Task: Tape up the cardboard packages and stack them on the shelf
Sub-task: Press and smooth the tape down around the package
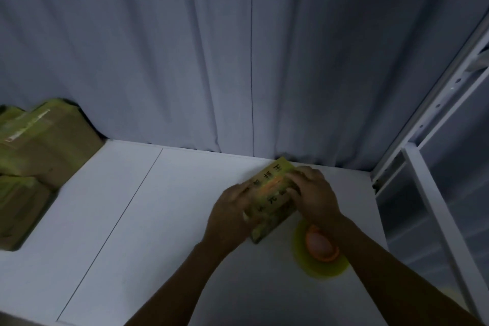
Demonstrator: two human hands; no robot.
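The left grip (230,217) curls its fingers round the near-left edge of the cardboard package (267,194), and the right grip (315,193) clasps it from the right, with bent fingers spread across the printed top, so both grips are closed on it. The package sits at the back right of the white shelf (158,219), close to the grey curtain (238,60); blur hides whether it rests flat. A yellow-green tape roll (321,249) lies just beside its near corner, under the right wrist, and a stack of packages (34,140) stands well apart at far left.
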